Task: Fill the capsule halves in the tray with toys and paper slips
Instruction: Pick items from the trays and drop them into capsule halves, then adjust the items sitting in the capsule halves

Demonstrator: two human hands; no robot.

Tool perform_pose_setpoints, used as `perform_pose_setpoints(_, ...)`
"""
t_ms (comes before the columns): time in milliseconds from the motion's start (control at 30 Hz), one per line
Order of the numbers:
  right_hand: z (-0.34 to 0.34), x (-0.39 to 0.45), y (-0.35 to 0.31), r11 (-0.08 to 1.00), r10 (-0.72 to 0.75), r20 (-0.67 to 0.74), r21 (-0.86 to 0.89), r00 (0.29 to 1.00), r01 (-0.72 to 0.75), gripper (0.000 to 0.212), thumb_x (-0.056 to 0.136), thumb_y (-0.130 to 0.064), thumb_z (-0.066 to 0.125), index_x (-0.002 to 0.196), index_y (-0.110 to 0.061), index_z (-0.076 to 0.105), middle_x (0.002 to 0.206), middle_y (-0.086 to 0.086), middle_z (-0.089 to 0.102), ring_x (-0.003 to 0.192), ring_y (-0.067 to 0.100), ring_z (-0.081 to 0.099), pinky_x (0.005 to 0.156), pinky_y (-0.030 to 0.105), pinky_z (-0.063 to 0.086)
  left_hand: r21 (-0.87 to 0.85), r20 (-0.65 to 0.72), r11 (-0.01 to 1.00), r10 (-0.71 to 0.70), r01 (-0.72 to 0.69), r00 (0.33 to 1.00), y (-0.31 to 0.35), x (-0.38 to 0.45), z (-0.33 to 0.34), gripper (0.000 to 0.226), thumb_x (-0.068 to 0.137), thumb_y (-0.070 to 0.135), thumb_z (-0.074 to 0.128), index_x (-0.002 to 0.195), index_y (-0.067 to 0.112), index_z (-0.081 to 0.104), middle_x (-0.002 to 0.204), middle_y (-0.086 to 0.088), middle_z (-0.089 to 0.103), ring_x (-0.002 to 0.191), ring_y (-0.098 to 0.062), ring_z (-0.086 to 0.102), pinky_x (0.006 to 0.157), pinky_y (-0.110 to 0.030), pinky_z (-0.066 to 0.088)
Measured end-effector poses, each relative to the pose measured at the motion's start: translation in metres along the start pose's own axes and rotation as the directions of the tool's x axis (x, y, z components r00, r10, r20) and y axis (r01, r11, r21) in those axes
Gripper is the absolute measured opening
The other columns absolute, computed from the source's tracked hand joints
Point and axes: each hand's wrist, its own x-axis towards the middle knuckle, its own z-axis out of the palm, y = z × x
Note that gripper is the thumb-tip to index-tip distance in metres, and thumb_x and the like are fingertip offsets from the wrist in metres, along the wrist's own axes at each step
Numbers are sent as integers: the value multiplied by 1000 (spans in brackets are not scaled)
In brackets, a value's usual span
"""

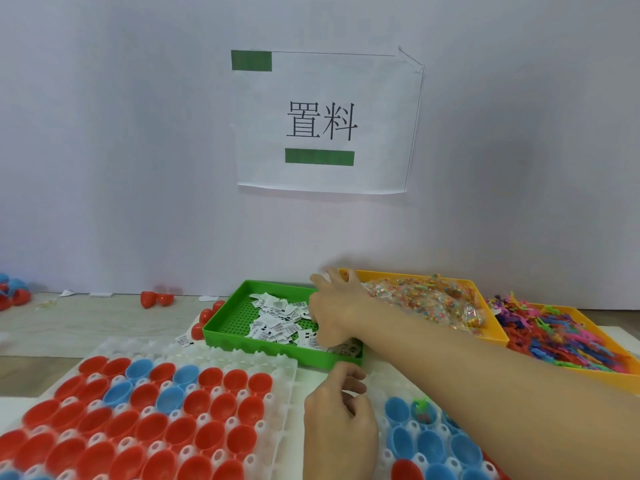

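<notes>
- Head view, nearest: the left hand (pixel 337 420) hovers between two white trays, fingers loosely curled; whether its grip holds anything cannot be told.
- Left tray (pixel 284 403): red and blue capsule halves (pixel 149 424) sit open side up, and those visible appear empty.
- Right tray (pixel 384 455): mostly blue halves; one blue half (pixel 423 412) holds a small green-and-red toy.
- Middle: the right hand (pixel 329 306) reaches across into the green bin (pixel 221 329), fingers down among the paper slips (pixel 277 315). Its grip is hidden by the hand itself, so whether it has a slip cannot be told.
- Step in hand, as judged: picking up slips; the task looks barely begun.
- Next move calls for pinching a single slip from the loose pile and carrying it to a capsule half.
- Farther right: the yellow bin (pixel 491 336) holds clear packets of coloured pieces, and an orange bin (pixel 588 374) holds plastic toys (pixel 561 336).
- Farthest: loose red capsule pieces (pixel 156 299) lie on the surface near the wall.
</notes>
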Motion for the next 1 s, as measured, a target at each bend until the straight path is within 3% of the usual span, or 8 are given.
perform_pose_setpoints(133, 8, 1, -4, 1000, -23, -50, -10, 998, 23, 17, 81, -23, 62, 94, -22, 51, 137, 12, 39, 134, 36, 28, 104, 59, 24, -10, 2, 1000, -13, 13, 1000, 3, 0, -1, 32, 59, 20, 38, 76, 30, 64, 69, 9, 67, 55, -6, 56, 58, -19, 46)
perform_pose_setpoints(300, 8, -2, -5, 999, -32, -103, 28, 994, 35, 28, 86, -20, 63, 114, -19, 62, 126, 10, 45, 128, 33, 34, 104, 57, 29, -11, 10, 1000, -15, 15, 1000, 4, -2, -2, 30, 64, 12, 45, 79, 30, 64, 68, 8, 68, 55, -6, 57, 56, -16, 44)
perform_pose_setpoints(400, 4, -9, -1, 979, -39, -267, 185, 963, 91, 11, 92, -23, 59, 101, -21, 64, 119, 7, 51, 119, 29, 41, 99, 49, 36, 14, 10, 1000, -18, 17, 1000, 2, 0, -2, 39, 73, -5, 51, 80, 31, 64, 68, 8, 68, 57, -6, 58, 56, -15, 44)
perform_pose_setpoints(533, -10, -29, 18, 753, 62, -413, 617, 909, 229, 14, 95, -22, 62, 92, -13, 72, 88, 0, 58, 88, 17, 52, 77, 32, 43, 22, 14, 999, -26, 25, 1000, -1, 2, -1, 41, 74, -8, 50, 79, 31, 63, 69, 8, 68, 57, -8, 58, 54, -18, 43)
perform_pose_setpoints(633, -15, -60, 42, 634, 159, -447, 730, 880, 257, 10, 91, -18, 69, 82, -14, 73, 69, 0, 63, 62, 13, 52, 60, 26, 43, 16, 12, 1000, -18, 17, 1000, 0, 1, -1, 41, 75, -10, 49, 79, 28, 64, 69, 4, 69, 57, -9, 58, 55, -20, 44)
perform_pose_setpoints(767, 9, -119, 72, 576, 236, -395, 793, 888, 200, 21, 86, -17, 75, 72, -32, 67, 67, -8, 66, 65, 4, 60, 62, 16, 47, 24, 21, 1000, -7, 6, 1000, 1, 1, -2, 40, 75, -11, 51, 80, 27, 64, 70, 2, 70, 55, -9, 56, 56, -20, 44)
perform_pose_setpoints(867, 32, -154, 80, 548, 197, -246, 830, 949, 102, 15, 87, -10, 70, 77, -20, 73, 74, -3, 73, 70, 11, 68, 70, 27, 55, 39, 27, 999, 4, -5, 1000, 2, 0, -2, 39, 76, -11, 52, 80, 26, 64, 68, 3, 70, 59, -9, 57, 54, -15, 42)
perform_pose_setpoints(1000, 50, -173, 76, 548, 189, -196, 834, 962, 63, 15, 88, -15, 69, 79, -26, 76, 82, -14, 73, 80, 1, 66, 70, 15, 52, 54, 21, 998, 9, -10, 1000, 3, -1, -2, 40, 78, -11, 51, 80, 26, 64, 69, 4, 70, 63, -5, 59, 54, -12, 42)
